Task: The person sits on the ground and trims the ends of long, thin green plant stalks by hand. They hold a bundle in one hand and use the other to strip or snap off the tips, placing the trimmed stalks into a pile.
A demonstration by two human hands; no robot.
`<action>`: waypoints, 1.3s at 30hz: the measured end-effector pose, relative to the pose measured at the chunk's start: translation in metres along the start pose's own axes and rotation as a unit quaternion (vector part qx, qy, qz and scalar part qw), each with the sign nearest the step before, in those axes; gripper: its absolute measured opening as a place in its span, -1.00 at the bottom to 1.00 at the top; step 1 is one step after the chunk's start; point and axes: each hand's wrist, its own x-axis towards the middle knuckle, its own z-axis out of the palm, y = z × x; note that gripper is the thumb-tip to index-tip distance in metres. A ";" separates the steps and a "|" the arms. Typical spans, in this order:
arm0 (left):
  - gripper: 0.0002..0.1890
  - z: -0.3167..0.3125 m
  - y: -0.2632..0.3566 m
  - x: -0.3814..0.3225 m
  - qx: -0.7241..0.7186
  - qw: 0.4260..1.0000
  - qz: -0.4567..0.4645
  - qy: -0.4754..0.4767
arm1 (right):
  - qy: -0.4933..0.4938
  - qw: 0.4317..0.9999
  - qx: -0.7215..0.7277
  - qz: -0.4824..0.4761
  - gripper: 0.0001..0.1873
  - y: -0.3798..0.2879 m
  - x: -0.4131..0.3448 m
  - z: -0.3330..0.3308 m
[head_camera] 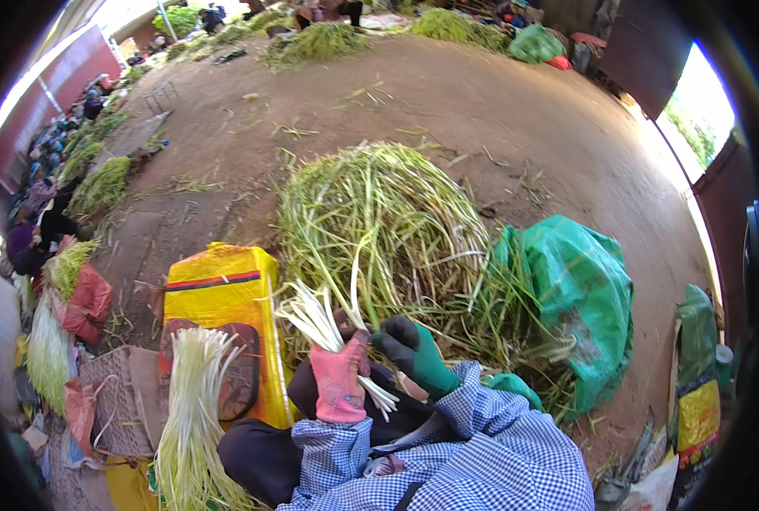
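My left hand [342,377], in a pink and dark glove, is closed around a small bunch of pale peeled stalks [312,316], whose white ends stick out at both sides. Just to its right, my right hand [411,351], in a green glove with dark fingers, grips a green leafy stalk [370,300] between thumb and fingers. Beyond both hands rises a large heap of leafy green stalks [379,217], partly browned. At my left, a thick bundle of cleaned white-and-yellow stalks [194,396] lies against a yellow sack [216,287].
A green plastic sack [583,300] stands right of the heap. A woven basket [114,402] and a red bag [89,303] are at the left. Several people sit along the left and far sides beside more green piles [101,185]. More sacks [698,396] lie at the right.
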 end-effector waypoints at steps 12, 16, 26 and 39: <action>-0.74 -0.011 -0.003 -0.001 -0.065 0.996 0.067 -0.005 | 0.127 0.981 -0.145 -0.017 -0.74 0.097 0.009 -0.055; -0.68 -0.018 -0.005 -0.001 -0.189 0.981 0.037 -0.021 | 0.217 0.880 -0.406 0.115 -0.71 0.136 -0.001 -0.147; -0.49 -0.009 0.001 -0.010 0.031 0.999 0.021 -0.022 | -0.063 0.970 -0.217 -0.087 -0.71 -0.002 0.013 -0.066; -0.73 -0.005 -0.005 -0.005 0.031 0.997 0.062 0.018 | 0.077 0.995 0.055 -0.011 -0.74 -0.015 0.022 0.023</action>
